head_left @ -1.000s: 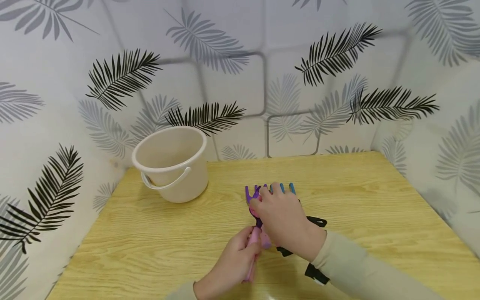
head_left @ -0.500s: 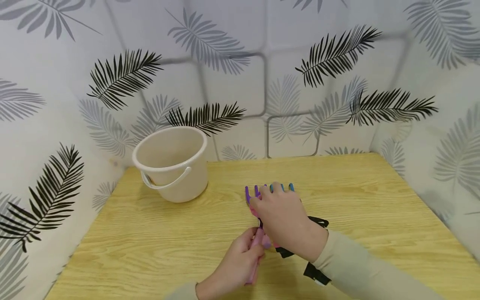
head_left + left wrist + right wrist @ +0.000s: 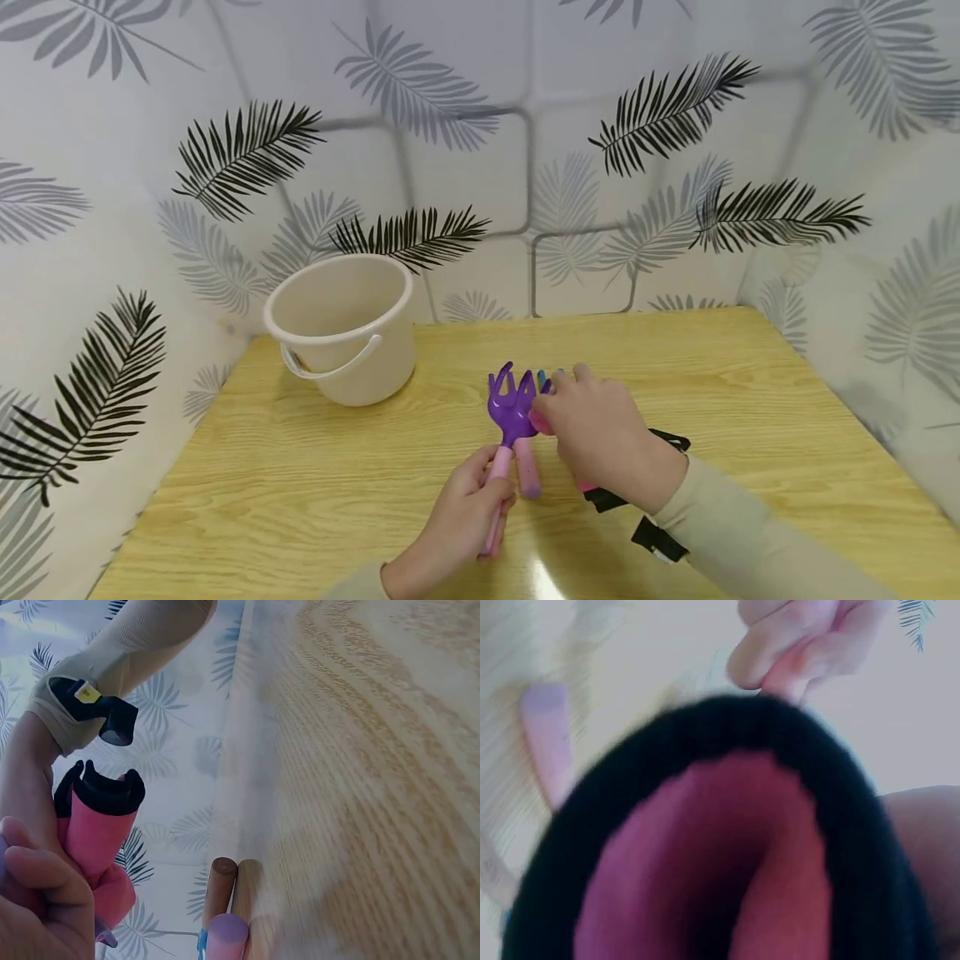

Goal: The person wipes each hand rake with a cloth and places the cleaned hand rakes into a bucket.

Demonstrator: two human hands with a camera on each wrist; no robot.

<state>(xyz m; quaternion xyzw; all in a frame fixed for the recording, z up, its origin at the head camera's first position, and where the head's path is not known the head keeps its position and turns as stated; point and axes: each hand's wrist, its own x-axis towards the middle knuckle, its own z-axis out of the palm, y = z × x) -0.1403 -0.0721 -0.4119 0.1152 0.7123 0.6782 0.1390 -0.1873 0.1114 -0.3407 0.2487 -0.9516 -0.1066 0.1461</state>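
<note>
My left hand [image 3: 468,508] grips the pink handle of a garden hand fork [image 3: 513,421] with a purple pronged head, tilted up and away from me. Pink gloves [image 3: 101,832] with black cuffs are in my right hand [image 3: 600,429], whose fingers curl round them. A glove's open cuff [image 3: 727,724] fills much of the right wrist view. Beside the held fork lies a second tool with a pink handle [image 3: 528,471], its purple head partly covered. Blue prongs [image 3: 543,379] show behind my right hand, which hides the rest of that tool.
At the back left of the wooden table [image 3: 300,492] stands a cream bucket [image 3: 367,362] with its handle hanging at the front. Brown wooden tool handles [image 3: 220,881] lie by the pink one in the left wrist view. Leaf-patterned walls [image 3: 465,183] enclose the table's back and sides.
My right hand has shifted right with the gloves, away from the held fork, uncovering its purple head and the second pink handle. My left hand keeps its grip and has moved slightly left.
</note>
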